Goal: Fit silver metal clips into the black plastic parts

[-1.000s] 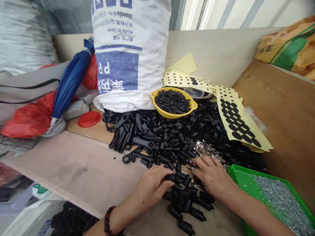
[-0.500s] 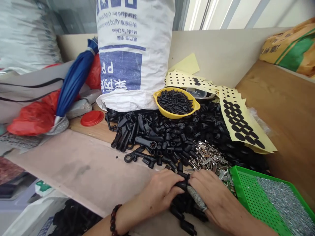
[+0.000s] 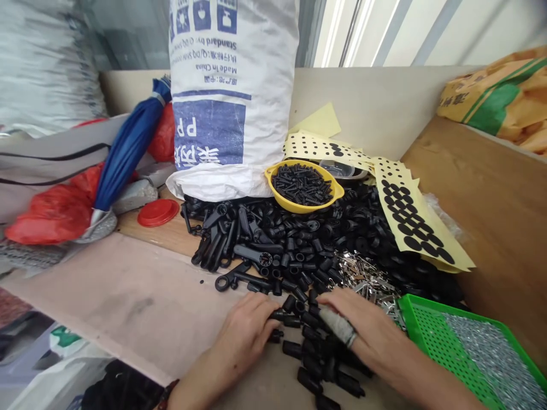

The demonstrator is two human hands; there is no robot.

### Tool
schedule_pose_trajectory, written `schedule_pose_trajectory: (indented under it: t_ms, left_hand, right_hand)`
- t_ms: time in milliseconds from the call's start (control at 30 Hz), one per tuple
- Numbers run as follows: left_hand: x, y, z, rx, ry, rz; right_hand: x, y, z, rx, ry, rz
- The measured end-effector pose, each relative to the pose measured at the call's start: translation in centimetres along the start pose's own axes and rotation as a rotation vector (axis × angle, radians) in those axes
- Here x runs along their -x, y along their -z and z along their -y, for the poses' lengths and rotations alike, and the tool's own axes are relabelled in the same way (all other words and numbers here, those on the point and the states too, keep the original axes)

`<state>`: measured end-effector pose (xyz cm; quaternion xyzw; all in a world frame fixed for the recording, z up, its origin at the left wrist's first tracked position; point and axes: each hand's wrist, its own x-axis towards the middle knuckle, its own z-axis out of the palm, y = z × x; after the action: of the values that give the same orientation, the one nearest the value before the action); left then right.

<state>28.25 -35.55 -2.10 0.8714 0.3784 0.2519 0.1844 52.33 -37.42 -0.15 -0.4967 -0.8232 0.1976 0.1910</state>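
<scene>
My left hand is closed at the front edge of the pile, its fingers and thumb around a short black plastic tube that sticks out to the right. My right hand, with grey wrapping on one digit, is bent over the loose black tube parts. Its fingertips are closed in among them, and what they hold is hidden. Beyond both hands spreads a heap of black plastic parts, with lever-like arms on the left. Small shiny metal clips lie just past my right hand.
A green basket of small silvery pieces stands at the right. Behind the heap are a yellow bowl of black screw-like parts, a large white sack and yellow sticker sheets. A red lid and blue umbrella lie left.
My hands were together on a black part and are now apart. My left hand has moved left with a black tube; more loose black parts show between the hands.
</scene>
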Motion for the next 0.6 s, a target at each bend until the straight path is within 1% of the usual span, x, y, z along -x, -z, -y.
schedule_pose_trajectory:
  t_ms: [67, 133, 200, 267, 333, 433, 533, 600]
  left_hand:
    - [0.1, 0.0, 0.6, -0.052, 0.037, 0.046]
    - [-0.1, 0.1, 0.8, -0.089, 0.041, 0.070]
    - [-0.9, 0.3, 0.6, -0.116, 0.015, 0.082]
    - [-2.3, 0.6, 0.3, -0.149, -0.034, 0.108]
    - [-4.2, 0.6, -0.2, -0.188, -0.121, 0.150]
    - [-7.3, -0.1, -0.7, -0.252, -0.340, 0.273]
    - [-9.7, -1.1, -0.9, -0.299, -0.540, 0.400]
    - [-10.7, -1.5, -0.9, -0.309, -0.610, 0.448]
  right_hand:
    - [-0.4, 0.8, -1.8, 0.095, -0.017, -0.041]
    - [-0.9, 1.4, -3.3, 0.183, -0.005, -0.068]
    - [-1.4, 2.0, -4.3, 0.227, 0.011, -0.083]
    - [-2.1, 2.8, -4.6, 0.239, 0.022, -0.124]
    - [-3.0, 3.7, -4.6, 0.243, 0.023, -0.161]
    - [-4.1, 4.7, -4.2, 0.237, 0.024, -0.127]
    - [-4.4, 4.9, -4.1, 0.232, 0.028, -0.099]
    - [-4.1, 4.8, -4.3, 0.224, 0.026, -0.086]
